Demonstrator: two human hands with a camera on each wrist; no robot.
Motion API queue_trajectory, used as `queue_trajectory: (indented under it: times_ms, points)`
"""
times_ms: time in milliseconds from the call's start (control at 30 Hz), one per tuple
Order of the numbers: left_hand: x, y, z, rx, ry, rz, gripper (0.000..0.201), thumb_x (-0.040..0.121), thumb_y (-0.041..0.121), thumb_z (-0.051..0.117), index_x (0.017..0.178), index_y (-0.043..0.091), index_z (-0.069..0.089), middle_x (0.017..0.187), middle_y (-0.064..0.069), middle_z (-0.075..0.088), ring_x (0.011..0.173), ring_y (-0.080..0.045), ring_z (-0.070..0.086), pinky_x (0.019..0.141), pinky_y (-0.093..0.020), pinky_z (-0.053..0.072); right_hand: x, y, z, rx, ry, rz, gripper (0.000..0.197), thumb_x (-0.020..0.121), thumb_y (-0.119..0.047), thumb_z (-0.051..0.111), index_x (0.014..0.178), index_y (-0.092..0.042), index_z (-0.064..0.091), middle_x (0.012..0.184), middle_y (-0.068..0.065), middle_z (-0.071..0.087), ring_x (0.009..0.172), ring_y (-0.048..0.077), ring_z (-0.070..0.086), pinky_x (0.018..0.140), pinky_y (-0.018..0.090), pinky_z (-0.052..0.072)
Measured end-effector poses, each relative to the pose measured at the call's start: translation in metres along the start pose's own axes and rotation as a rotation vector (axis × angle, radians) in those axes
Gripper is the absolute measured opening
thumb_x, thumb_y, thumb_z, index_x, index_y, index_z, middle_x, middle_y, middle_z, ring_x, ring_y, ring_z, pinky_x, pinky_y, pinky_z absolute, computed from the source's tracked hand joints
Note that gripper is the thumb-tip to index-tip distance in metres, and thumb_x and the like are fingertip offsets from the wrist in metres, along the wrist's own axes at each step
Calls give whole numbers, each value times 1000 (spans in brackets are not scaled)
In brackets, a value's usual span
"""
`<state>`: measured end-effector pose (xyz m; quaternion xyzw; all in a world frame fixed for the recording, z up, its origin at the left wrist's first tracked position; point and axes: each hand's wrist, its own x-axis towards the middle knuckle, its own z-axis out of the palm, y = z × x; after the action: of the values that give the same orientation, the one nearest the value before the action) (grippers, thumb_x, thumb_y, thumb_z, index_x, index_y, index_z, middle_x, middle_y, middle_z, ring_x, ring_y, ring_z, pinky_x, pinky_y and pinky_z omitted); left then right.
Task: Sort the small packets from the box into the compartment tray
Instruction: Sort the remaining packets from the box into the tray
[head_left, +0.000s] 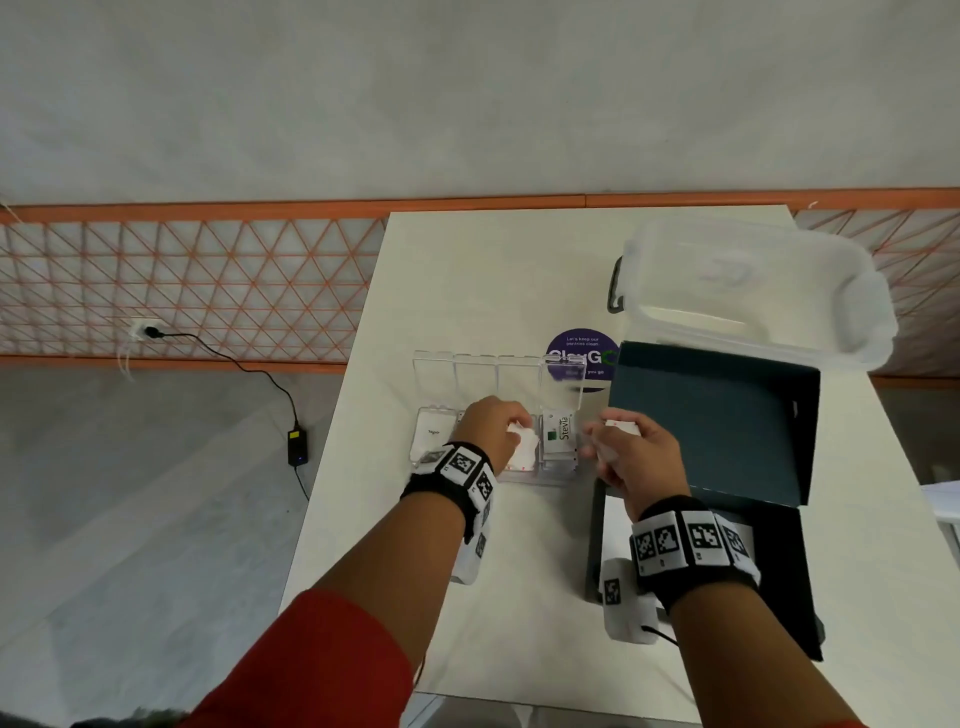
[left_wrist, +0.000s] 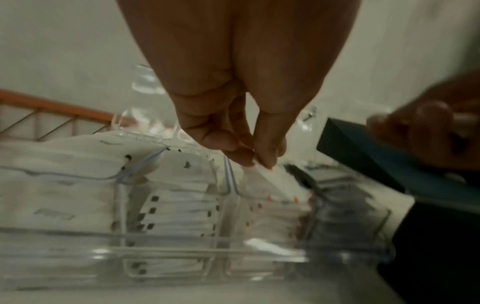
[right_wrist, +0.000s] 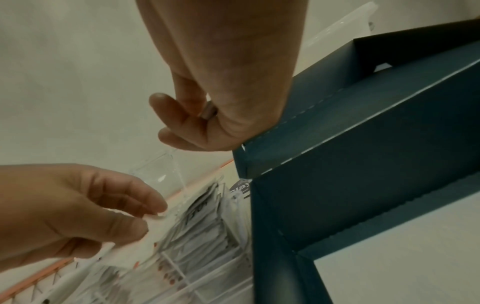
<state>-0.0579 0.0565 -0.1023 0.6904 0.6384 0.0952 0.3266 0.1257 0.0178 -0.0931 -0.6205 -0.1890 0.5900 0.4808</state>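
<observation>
The clear compartment tray (head_left: 558, 480) lies mid-table with its lids raised, white packets stacked in its compartments (left_wrist: 182, 244). My left hand (head_left: 511, 428) pinches a white packet with red marks (head_left: 523, 447) between thumb and fingertips (left_wrist: 259, 160), just above the third compartment from the left. A Stevia packet (head_left: 560, 434) tops the fourth compartment. My right hand (head_left: 608, 436) hovers right of the tray, fingers curled (right_wrist: 182, 123) around another white packet (head_left: 621, 427). The dark teal box (head_left: 717, 415) stands open to the right, and my right forearm hides most of its inside.
A large clear plastic container (head_left: 753, 291) sits behind the teal box. A round purple sticker (head_left: 582, 353) lies behind the tray. The white table (head_left: 467, 291) ends close to the tray's left side. On the floor to the left are a power adapter (head_left: 297, 446) and its cable.
</observation>
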Motion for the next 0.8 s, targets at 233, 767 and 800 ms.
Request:
queue_trajectory:
  times_ms: [233,767,800]
  points:
    - [-1,-3,9,423,-34,182,25,91,33,58,114,28,66,123,3,50,115,-20,45,98,-38,33,3,-5,-5,-7,-7,-23,18,88,4,63,101,-9,63,78,9,75,56,17,65,41,22,46]
    - [-7,-10,-7,23,264,97,10,91,20,55,94,16,64,104,1,54,89,-17,57,76,-26,45,-1,-11,-1,132,-166,51,31,92,8,40,110,-5,62,94,19,72,78,37,72,55,35,59]
    - [-8,-8,-11,-57,288,78,8,90,20,57,92,18,64,101,3,54,86,-14,56,71,-21,43,-2,-10,1,113,-175,47,29,93,9,42,110,-5,62,97,18,72,80,36,73,55,36,60]
